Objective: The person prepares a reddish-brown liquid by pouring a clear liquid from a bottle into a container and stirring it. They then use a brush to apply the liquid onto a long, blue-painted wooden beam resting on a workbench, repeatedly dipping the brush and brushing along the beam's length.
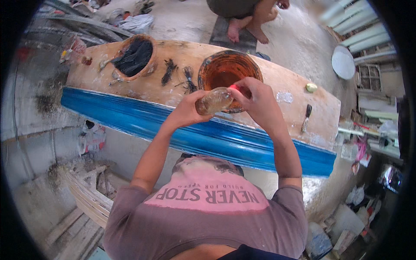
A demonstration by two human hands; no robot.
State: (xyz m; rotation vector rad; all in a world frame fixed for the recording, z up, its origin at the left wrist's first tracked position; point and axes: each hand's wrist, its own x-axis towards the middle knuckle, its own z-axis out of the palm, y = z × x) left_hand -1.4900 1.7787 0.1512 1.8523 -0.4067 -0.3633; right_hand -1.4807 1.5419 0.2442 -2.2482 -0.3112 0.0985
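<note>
The left fingers [198, 95] curl round a tilted clear bottle [216, 100], while the right fingers [248, 83] pinch closed on something red [234, 87] at its end. Just beyond both, a bowl [207, 68] sits on the worktop [279, 76], its near side partly hidden by them. Left of the fingers lie two dark cords [189, 79], then a pot [151, 65] holding black plastic [133, 56]; to their right, a glossy patch [284, 96], a scraper [307, 117] and a green piece [311, 88]. Well past them, a person's bare feet [234, 31].

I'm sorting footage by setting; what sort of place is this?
Likely a workshop: a streaked orange bowl and a black-handled tool lie on a blue-sided wooden worktop, and planks show at lower left.
</note>
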